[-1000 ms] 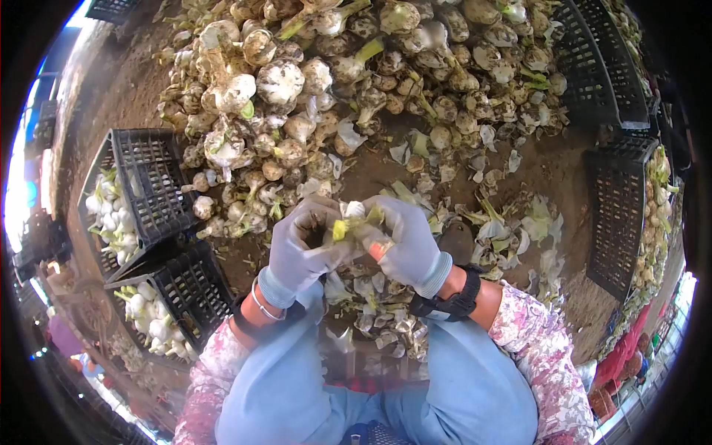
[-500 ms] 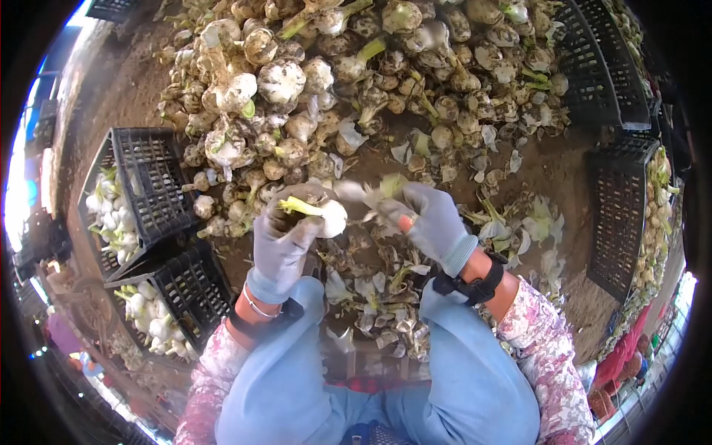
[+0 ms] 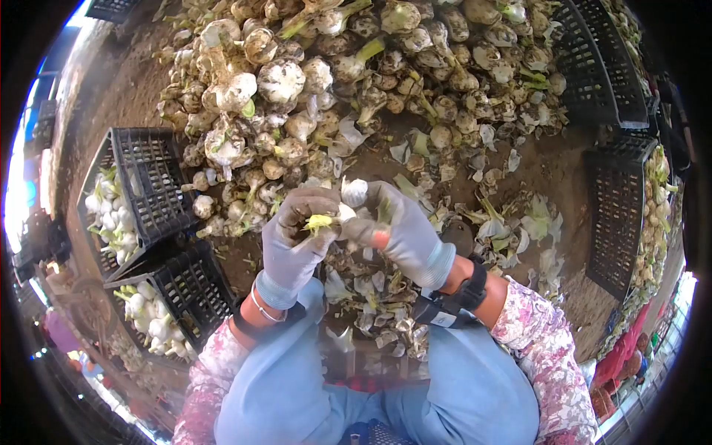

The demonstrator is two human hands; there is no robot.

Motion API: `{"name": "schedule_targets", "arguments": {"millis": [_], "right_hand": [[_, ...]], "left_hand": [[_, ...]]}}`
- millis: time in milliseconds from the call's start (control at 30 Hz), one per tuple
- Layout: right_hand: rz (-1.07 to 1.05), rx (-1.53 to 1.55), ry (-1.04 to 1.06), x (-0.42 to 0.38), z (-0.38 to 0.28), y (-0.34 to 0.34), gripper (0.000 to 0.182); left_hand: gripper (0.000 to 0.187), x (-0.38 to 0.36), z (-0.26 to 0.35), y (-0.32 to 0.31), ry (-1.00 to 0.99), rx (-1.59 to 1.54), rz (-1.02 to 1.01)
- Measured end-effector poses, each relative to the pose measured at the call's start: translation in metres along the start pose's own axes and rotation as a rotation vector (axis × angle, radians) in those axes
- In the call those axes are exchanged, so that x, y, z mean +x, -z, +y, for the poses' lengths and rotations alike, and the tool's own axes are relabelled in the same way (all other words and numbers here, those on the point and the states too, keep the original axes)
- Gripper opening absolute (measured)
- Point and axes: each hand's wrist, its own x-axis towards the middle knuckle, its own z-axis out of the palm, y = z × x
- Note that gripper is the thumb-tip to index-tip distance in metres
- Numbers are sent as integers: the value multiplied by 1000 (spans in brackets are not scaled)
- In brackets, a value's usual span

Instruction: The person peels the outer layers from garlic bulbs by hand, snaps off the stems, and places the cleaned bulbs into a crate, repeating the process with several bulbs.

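Observation:
A garlic bulb (image 3: 347,213) with a short yellow-green stem is held in front of my knees. My left hand (image 3: 298,230), in a grey glove with a soiled palm, is closed round its stem side. From the right, my right hand (image 3: 397,231), gloved too, has its fingers closed against the bulb. A white piece (image 3: 355,193) stands up between the fingertips of both hands; whether it is part of the bulb I cannot tell. Torn peels (image 3: 371,293) lie on the ground below the hands.
Ahead is a large heap of soiled garlic bulbs (image 3: 282,80). Black crates (image 3: 156,178) holding cleaned white garlic (image 3: 111,215) lean at the left. Another black crate (image 3: 617,215) stands at the right. Loose skins (image 3: 541,222) are scattered on the soil.
My right hand has moved left and in to the bulb, and the loose peels that were by its fingers are gone from there. My left hand has turned the bulb slightly.

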Motion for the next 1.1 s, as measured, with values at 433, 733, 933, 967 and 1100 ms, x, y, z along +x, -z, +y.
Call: {"name": "schedule_targets", "arguments": {"millis": [433,733,933,967,1100], "right_hand": [[-120,264,7,14,33,22,42],[35,-4,-142,5,15,7,30],[141,-531,99,22,54,33,27],[59,-650,43,19,55,39,28],[-113,-1020,105,11,50,45,36]], "left_hand": [[20,0,5,0,36,-98,-10],[17,0,7,0,39,-100,-20],[21,2,7,3,202,-671,58],[22,2,7,7,231,-526,88],[29,-3,-12,21,378,-660,245]]}}
